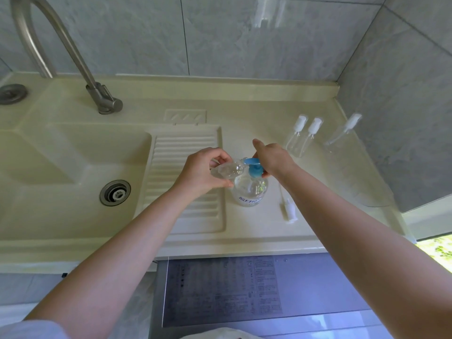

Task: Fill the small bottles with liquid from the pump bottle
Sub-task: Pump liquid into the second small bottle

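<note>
Both hands are up over the cream-coloured moulded counter (pixel 244 113), right of the sink basin (pixel 73 155); the left hand (pixel 203 172) has its fingers and thumb curled round a small clear plastic bottle (pixel 227 170), tipped on its side with its open mouth pointing right, at the spout of the blue pump head (pixel 254 167); mouth and spout look to be touching or just about, though the clear plastic makes it hard to call.

The right hand (pixel 274 160) sits on top of that blue pump head, fingers bent down over it, thumb sticking up and away toward the wall; whether it presses or merely rests, I cannot tell.

Beneath it stands the round clear pump bottle (pixel 250 189), upright on the counter just beside the ribbed drainboard (pixel 186 167), clear liquid inside and a white label with blue lettering facing the camera.

Right of the pump bottle, near the counter's front, lies a white spray cap with its thin dip tube (pixel 288 206), flat on the surface and apart from everything else.

Further back, well clear of the hands, three more small clear spray bottles with white capped tops stand on the counter; two close together (pixel 302 135), a third (pixel 342 133) off to the right near the grey tiled wall (pixel 391 94).

The curved steel tap (pixel 73 57) arches over the basin at left; the round steel drain (pixel 115 192) shows in the basin floor.
</note>
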